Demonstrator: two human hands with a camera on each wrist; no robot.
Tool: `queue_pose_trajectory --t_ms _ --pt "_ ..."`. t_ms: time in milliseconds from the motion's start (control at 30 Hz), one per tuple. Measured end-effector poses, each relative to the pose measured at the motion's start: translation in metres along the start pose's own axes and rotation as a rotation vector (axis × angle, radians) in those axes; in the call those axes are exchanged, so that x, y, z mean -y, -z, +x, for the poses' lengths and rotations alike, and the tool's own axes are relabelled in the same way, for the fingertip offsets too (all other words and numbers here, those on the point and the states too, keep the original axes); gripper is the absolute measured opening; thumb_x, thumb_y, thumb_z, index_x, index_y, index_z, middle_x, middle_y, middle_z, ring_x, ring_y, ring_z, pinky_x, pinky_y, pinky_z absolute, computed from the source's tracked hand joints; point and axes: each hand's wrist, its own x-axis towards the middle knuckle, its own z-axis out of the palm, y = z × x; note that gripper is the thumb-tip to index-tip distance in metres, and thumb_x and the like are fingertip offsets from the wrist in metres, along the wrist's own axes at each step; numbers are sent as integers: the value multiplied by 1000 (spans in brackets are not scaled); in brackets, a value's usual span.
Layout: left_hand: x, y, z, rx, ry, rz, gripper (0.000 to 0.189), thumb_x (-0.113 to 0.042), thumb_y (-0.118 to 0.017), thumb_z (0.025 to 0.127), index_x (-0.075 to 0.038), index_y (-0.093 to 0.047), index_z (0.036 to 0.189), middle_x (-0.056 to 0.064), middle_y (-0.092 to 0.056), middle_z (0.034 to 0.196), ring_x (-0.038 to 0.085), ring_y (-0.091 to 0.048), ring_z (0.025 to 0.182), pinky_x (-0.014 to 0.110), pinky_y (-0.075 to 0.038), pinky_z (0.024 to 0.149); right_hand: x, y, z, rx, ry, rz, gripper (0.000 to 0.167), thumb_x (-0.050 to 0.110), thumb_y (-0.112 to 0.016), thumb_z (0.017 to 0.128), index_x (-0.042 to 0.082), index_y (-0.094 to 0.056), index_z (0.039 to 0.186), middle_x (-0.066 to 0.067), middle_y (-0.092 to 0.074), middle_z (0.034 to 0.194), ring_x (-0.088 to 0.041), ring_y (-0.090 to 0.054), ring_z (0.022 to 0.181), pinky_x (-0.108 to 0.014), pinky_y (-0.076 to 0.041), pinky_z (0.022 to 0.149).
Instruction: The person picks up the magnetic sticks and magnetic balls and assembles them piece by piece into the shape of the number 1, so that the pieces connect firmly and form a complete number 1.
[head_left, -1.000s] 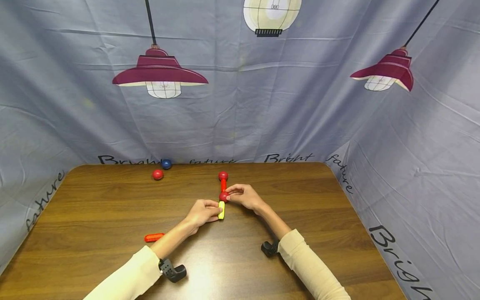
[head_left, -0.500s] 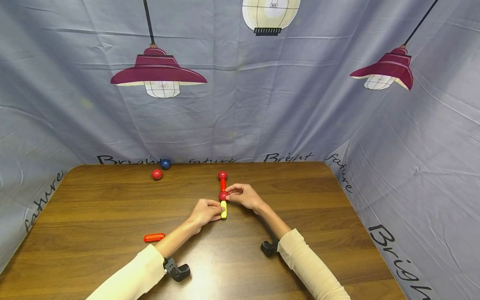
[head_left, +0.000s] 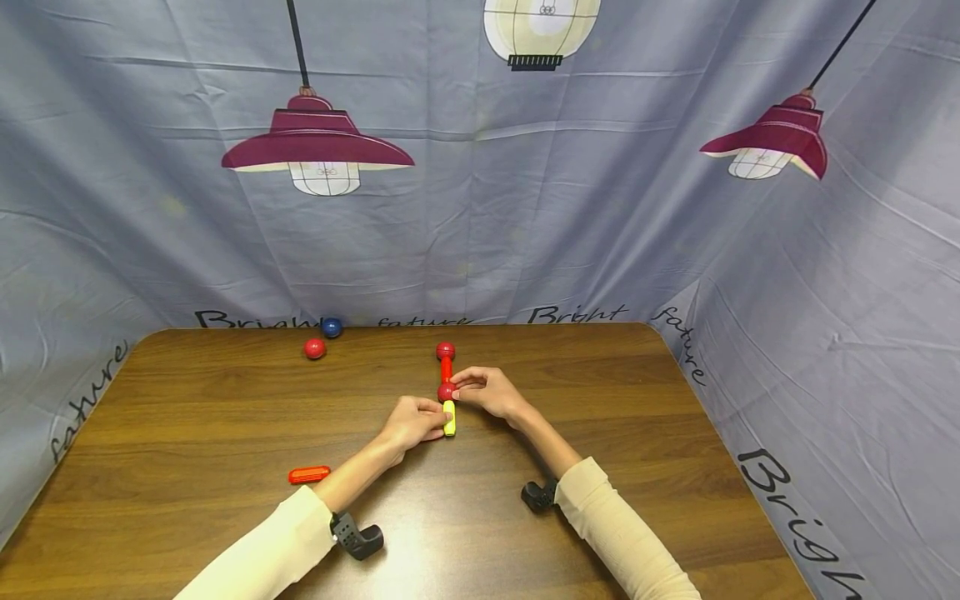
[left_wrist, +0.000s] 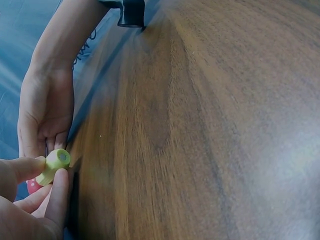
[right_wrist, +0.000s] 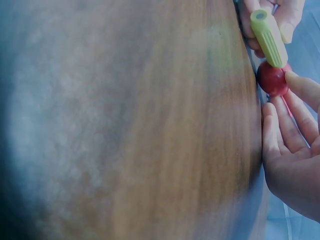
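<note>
My left hand [head_left: 411, 423] pinches a yellow-green ridged rod [head_left: 449, 419] between thumb and fingers; a small grey disc shows in its end [left_wrist: 63, 156] in the left wrist view. The rod's far end meets a red ball [right_wrist: 273, 79] in the right wrist view. My right hand [head_left: 491, 393] holds that ball with thumb and fingertips. Beyond the ball, a red rod [head_left: 446, 369] runs away from me to another red ball [head_left: 446, 351], all in one line.
A loose orange-red rod [head_left: 309, 475] lies left of my left forearm. At the back left sit a red ball [head_left: 314, 348] and a blue ball [head_left: 332, 327] near the edge of the wooden table [head_left: 600, 367]. A printed grey curtain [head_left: 465, 208] hangs behind.
My left hand has moved slightly right with the yellow-green rod, bringing it in line with the red ball and against it. My right hand has stayed in place.
</note>
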Motion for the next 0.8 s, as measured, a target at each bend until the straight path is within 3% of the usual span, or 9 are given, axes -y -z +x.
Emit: queue_pose_trajectory --t_ms 200,433,533,800 --pt "2 0 1 2 -1 5 14 2 -67 91 13 -67 100 9 -68 85 11 -64 72 25 -60 70 -1 0 1 -2 -4 -4 29 -3 -69 90 -14 -64 116 -25 -68 108 -21 -67 97 -27 -54 84" --pt "-2 2 -2 36 -45 2 12 0 -67 91 11 -68 96 10 -68 85 10 -65 72 25 -59 70 0 -1 0 -6 -12 -9 28 -2 -69 90 -12 -64 116 -23 -69 107 -22 -67 98 -28 -55 85" --pt "0 2 1 25 -24 4 12 1 -66 91 12 -68 97 10 -68 86 11 -65 73 25 -60 71 1 0 0 -6 -15 -10 28 -2 -69 90 -12 -64 116 -23 -69 108 -25 -67 99 -31 -55 87" --pt "0 0 3 -5 7 31 14 -1 -68 91 11 -69 99 10 -67 87 12 -64 72 27 -60 72 -33 2 16 -30 -16 -5 27 5 -74 89 -4 -68 114 -12 -71 103 -20 -68 97 -31 -55 87"
